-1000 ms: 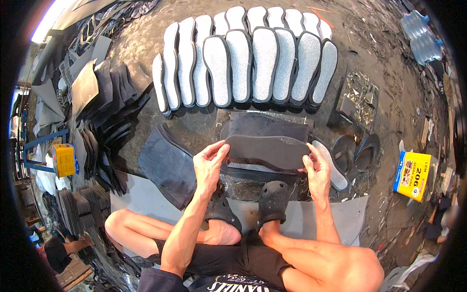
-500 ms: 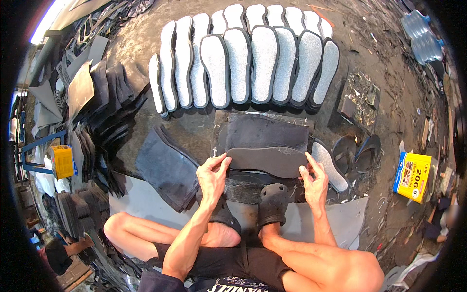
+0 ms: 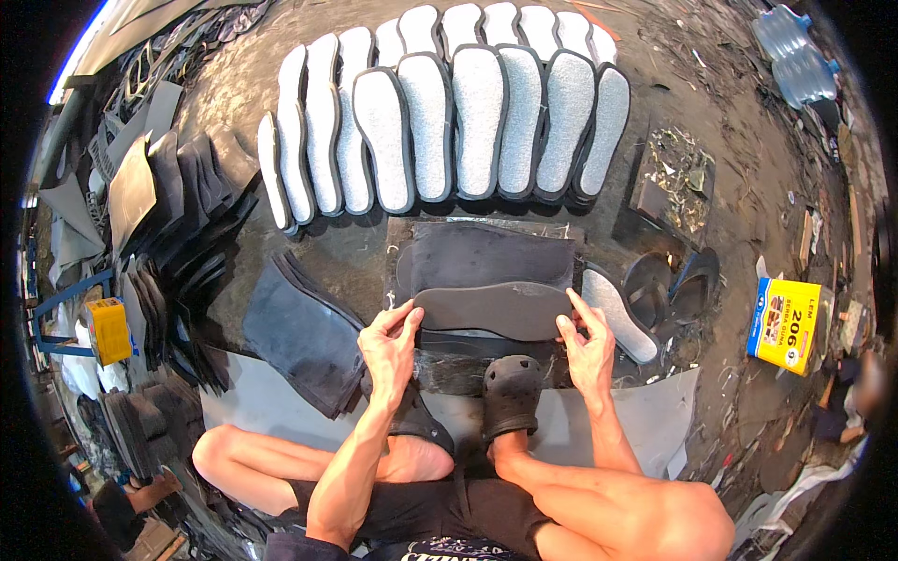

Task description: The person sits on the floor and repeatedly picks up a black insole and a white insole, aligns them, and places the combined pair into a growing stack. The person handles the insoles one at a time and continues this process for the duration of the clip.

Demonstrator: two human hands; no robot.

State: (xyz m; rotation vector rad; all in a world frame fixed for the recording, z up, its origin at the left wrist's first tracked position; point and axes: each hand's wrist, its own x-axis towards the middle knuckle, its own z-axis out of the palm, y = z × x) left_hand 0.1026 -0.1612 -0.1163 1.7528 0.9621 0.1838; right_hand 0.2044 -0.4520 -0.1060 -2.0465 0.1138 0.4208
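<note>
A dark foot-shaped sole [image 3: 491,311] is stretched lengthwise between my two hands. My left hand [image 3: 388,348] pinches its left end between thumb and fingers. At the other end, my right hand [image 3: 589,341] grips the tip the same way. The sole lies along the near edge of a dark rubber sheet [image 3: 491,252], which rests on a flat board. Just right of my right fingers is a single insole [image 3: 619,316] with a pale fuzzy top. Another dark piece shows partly below the held sole.
Rows of pale fuzzy soles [image 3: 479,122] stand beyond the board. Left are stacked dark sheets [image 3: 299,327]; right are black sandals [image 3: 694,285], a scrap-covered block [image 3: 675,182] and a yellow-blue can [image 3: 788,325]. Other people's arms show at the far left and right edges.
The whole scene has shifted slightly left in view, as my head turned. Both hands keep their hold on the sole, which stays in the same place against the sheet.
</note>
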